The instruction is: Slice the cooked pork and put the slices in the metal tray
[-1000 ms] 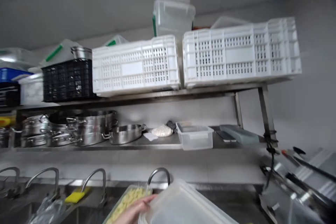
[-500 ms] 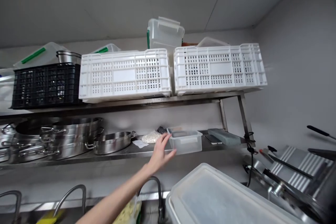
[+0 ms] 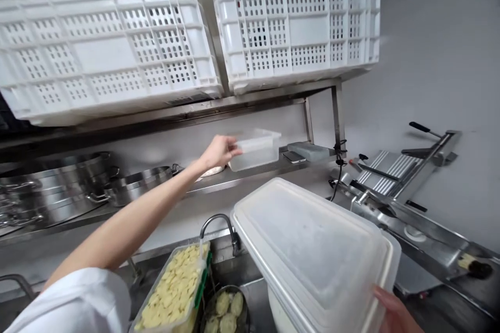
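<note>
My left hand [image 3: 222,153] reaches up to the shelf, its fingers closed on the near left edge of a small clear plastic container [image 3: 258,152]. The container is blurred, and I cannot tell whether it still touches the shelf. At the lower right my right hand [image 3: 395,313] grips the edge of a large plastic tub with a translucent lid [image 3: 312,242]. The tub is tilted, and its lower part runs out of view. Most of the right hand's fingers are hidden beneath it.
Two white crates [image 3: 308,31] fill the upper shelf. Steel pots [image 3: 70,187], a phone [image 3: 294,156] and a grey block [image 3: 311,151] sit on the lower shelf. Below, a tap [image 3: 216,217] runs over a tub of pale slices [image 3: 174,283]. A slicer [image 3: 385,171] stands right.
My left hand has closed on the small container, which was beside its open fingers. The view has tipped down and moved nearer, bringing my right hand and the sink tubs into sight.
</note>
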### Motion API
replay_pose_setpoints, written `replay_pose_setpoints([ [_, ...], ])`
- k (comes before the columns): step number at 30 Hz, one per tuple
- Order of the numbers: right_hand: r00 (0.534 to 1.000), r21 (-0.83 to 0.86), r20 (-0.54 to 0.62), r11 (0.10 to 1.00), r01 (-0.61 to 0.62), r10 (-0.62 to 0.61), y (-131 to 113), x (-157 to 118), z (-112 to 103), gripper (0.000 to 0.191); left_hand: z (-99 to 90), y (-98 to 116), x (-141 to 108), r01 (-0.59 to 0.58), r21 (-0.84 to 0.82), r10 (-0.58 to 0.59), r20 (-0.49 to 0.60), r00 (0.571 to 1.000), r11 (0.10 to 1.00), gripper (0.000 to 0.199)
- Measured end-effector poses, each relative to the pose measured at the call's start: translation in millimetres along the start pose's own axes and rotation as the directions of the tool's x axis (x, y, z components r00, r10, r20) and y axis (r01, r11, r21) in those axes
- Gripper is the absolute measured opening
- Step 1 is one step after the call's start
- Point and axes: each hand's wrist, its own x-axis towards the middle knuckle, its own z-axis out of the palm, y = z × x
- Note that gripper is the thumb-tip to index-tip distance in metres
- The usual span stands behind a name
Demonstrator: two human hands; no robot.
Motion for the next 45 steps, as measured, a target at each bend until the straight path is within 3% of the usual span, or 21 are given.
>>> replay_pose_setpoints([
  [3,1.0,0.153,0.011,0.988,0.022,-0.024,-11.0,6.3,57.0,0.081,-22.5,22.7,-11.6,0.005,-0.079,-0.019,-0.176,0.984,0.997,0.04],
  [7,0.984,0.257,0.018,0.952,0.165,-0.176,-26.9,9.0,115.4,0.072,-24.3,43.0,-27.7,-0.036,-0.073,0.016,-0.262,0.965,0.997,0.041],
  [11,0.966,0.312,0.042,0.922,0.231,-0.256,-27.4,16.2,144.9,0.065,-8.2,51.3,-45.4,-0.071,-0.04,0.059,-0.259,0.964,0.997,0.037],
  [15,0.959,0.385,0.034,0.889,0.247,-0.281,-20.5,23.2,173.5,0.055,5.8,54.6,-56.0,-0.081,-0.005,0.079,-0.182,0.98,0.997,0.033],
  [21,0.927,0.455,-0.04,0.819,0.35,-0.374,-5.7,43.2,224.2,0.06,13.2,37.6,-43.9,-0.066,-0.032,0.063,-0.075,0.995,0.997,0.03],
  [28,0.927,0.473,0.012,0.819,0.326,-0.376,28.6,120.2,278.3,0.071,15.9,-2.5,-36.1,-0.091,-0.07,0.089,-0.029,0.996,0.993,0.021],
  [31,0.92,0.446,0.125,0.849,0.282,-0.371,34.0,141.1,287.7,0.071,25.2,-15.1,-37.5,-0.096,0.019,0.097,-0.044,0.994,0.995,0.033],
  [36,0.888,0.286,0.381,0.947,0.15,-0.256,33.0,144.3,278.9,0.069,52.7,-34.5,-47.0,-0.119,0.07,0.127,-0.131,0.983,0.99,0.082],
  [42,0.915,0.3,0.254,0.925,0.234,-0.314,33.1,171.1,287.9,0.068,82.7,-59.0,-33.1,-0.114,0.001,0.113,-0.173,0.978,0.993,0.093],
  [45,0.927,0.298,0.198,0.921,0.252,-0.318,31.4,183.4,289.8,0.063,101.6,-67.2,-30.6,-0.029,-0.097,0.004,-0.252,0.968,0.995,0.101],
])
